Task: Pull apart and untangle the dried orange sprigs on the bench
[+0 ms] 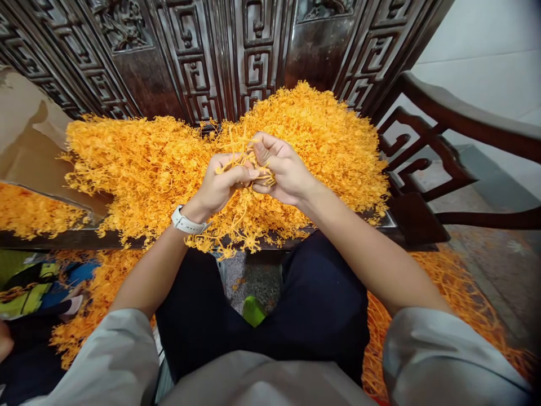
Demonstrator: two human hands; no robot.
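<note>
My left hand, with a white watch on its wrist, pinches orange stringy rubbery pieces. Close against it on the right, my right hand has its fingers curled round the same small tangle of strands. Some ends stick up above the fingers, and others poke out below. Both hands are over the front of a big heap of like orange pieces, which have thin legs and flower-like or star-like bodies. Several pieces dangle over the seat edge below my left hand. The exact grip of the fingertips is partly hidden.
The heap lies on a dark wooden bench with a carved back and an armrest at right. A torn cardboard box stands at left. More orange strands lie low on the right. Another person's hand shows at far left.
</note>
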